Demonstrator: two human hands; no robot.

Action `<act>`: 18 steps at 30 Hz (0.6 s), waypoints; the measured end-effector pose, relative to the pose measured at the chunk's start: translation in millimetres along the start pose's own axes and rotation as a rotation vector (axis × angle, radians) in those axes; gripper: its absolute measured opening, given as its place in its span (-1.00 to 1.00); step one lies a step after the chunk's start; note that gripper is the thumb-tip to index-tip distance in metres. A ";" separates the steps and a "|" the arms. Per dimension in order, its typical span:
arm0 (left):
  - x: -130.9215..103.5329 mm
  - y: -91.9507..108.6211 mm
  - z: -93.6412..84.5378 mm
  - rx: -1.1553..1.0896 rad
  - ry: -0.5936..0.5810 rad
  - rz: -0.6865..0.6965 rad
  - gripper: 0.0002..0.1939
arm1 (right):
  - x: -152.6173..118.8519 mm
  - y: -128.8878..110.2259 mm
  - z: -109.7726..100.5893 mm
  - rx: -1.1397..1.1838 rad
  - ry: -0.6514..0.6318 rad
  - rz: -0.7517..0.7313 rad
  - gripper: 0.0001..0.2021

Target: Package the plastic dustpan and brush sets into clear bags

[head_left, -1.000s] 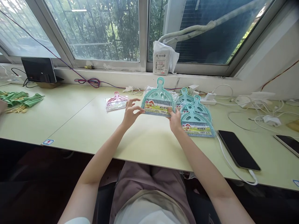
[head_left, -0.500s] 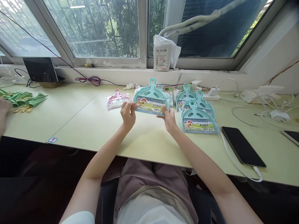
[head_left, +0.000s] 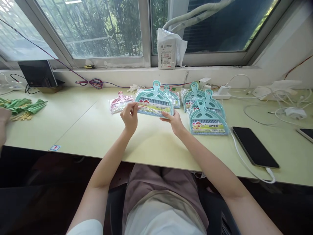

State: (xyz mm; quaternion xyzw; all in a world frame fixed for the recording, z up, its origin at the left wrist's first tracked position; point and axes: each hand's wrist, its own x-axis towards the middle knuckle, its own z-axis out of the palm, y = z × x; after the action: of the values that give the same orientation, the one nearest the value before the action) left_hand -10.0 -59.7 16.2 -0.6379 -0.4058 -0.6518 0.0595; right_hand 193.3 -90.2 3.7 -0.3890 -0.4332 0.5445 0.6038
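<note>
In the head view, the left hand (head_left: 129,117) pinches the lower left corner of a turquoise dustpan-and-brush set (head_left: 154,96) wrapped in clear film, its fingers curled in towards the palm. The right hand (head_left: 173,121) grasps the lower right corner of the same set, thumb at the front. The set is in front of the person, between the two hands, handle up and printed label facing back; whether its lower edge touches the table (head_left: 97,130) is hard to tell from this angle. Just behind it, partly covered, is a smaller wrapped set (head_left: 174,96), and near the left hand lies a pink set (head_left: 119,103). To the right, a cluster of turquoise sets overlaps, the front set (head_left: 207,122) showing its label in full. Nearer the table's right end lies a dark phone (head_left: 255,147) with a white cable (head_left: 241,156) plugged in. At the far left, another person's hand (head_left: 3,122) is beside some green bundles (head_left: 36,107).
</note>
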 end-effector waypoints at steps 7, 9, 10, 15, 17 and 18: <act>10.5 3.8 1.0 0.045 0.035 0.076 -0.73 | 3.0 -1.4 -3.1 -0.071 -0.127 -0.044 -0.41; 11.3 3.3 1.6 -0.032 0.016 0.036 -0.72 | 2.8 -0.9 -2.9 -0.079 -0.152 -0.025 -0.41; 10.9 3.1 2.1 -0.065 -0.003 0.007 -0.72 | 2.6 -0.7 -2.6 -0.084 -0.157 -0.012 -0.43; 5.0 3.9 6.5 -0.099 0.017 -0.127 -0.76 | 1.5 -2.1 -0.5 -0.077 -0.191 0.036 -0.50; 4.6 2.0 8.6 -0.109 0.085 -0.174 -0.71 | 1.6 -4.4 -0.5 -0.090 -0.225 0.048 -0.51; 5.1 0.1 9.7 -0.130 0.102 -0.205 -0.63 | 2.0 -5.7 -1.3 -0.103 -0.236 0.049 -0.51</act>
State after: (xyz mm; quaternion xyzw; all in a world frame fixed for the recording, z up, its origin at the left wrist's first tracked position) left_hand -3.2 -51.7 19.4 -0.5615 -0.4223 -0.7110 -0.0285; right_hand 196.4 -88.8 8.8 -0.3632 -0.5191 0.5780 0.5143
